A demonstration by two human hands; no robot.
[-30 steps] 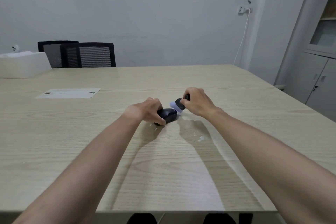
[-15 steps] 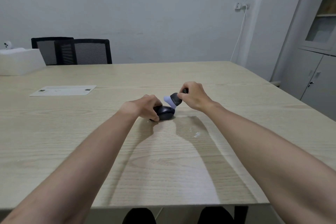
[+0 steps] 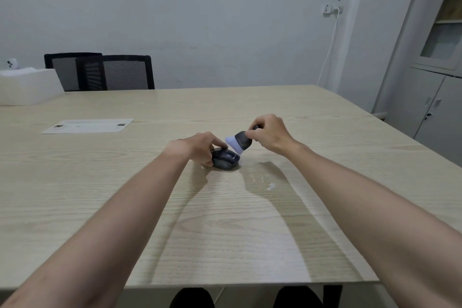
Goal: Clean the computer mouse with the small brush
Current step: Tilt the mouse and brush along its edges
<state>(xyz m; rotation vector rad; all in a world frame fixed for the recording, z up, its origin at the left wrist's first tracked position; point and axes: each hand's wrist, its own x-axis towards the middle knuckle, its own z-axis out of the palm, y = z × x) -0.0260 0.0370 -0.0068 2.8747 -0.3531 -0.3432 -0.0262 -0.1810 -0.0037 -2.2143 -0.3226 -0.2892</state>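
A black computer mouse (image 3: pixel 225 159) lies on the light wooden table (image 3: pixel 225 232), near its middle. My left hand (image 3: pixel 200 144) grips the mouse from its left side, fingers over the top. My right hand (image 3: pixel 268 134) holds a small brush (image 3: pixel 237 142) with a dark body and pale lilac bristles. The brush is tilted down to the left, and its bristles touch the mouse's upper right edge.
A small white scrap (image 3: pixel 270 185) lies on the table right of the mouse. A flat white card (image 3: pixel 87 125) sits at the back left, a white box (image 3: pixel 28 86) at the far left. Two black chairs (image 3: pixel 112 72) stand behind the table. A grey cabinet (image 3: pixel 435 82) stands at right.
The brush has lifted from the mouse's right side to its upper edge and tilted steeper. The left hand keeps its grip on the mouse. The camera view has shifted slightly.
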